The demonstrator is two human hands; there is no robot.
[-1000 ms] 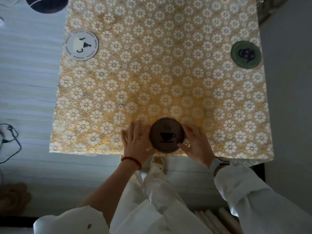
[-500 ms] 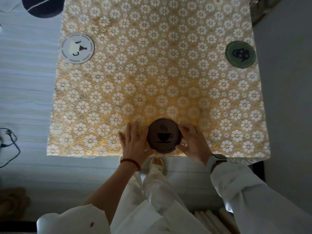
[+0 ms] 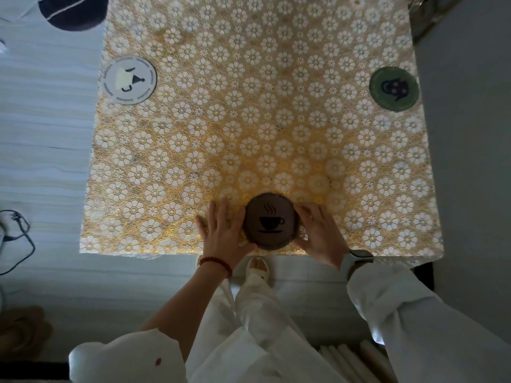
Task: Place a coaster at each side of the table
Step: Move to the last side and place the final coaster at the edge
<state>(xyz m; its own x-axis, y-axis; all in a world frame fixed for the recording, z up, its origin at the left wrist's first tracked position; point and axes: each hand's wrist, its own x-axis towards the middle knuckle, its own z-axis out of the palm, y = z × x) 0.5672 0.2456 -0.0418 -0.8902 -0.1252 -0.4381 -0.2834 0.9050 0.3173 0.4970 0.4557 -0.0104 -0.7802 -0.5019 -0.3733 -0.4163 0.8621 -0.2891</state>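
Now both hands are flanking the brown coaster (image 3: 271, 223) at the table's (image 3: 249, 120) near edge: left hand (image 3: 223, 234) and right hand (image 3: 320, 233) are pinching its rim, equally near.

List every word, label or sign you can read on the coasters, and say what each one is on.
White coaster: small lettering runs round its rim, too blurred to read; dark shapes at the centre.
Brown coaster: no words, only a steaming cup-and-saucer sign.
Green coaster: no words, only a dark figure.
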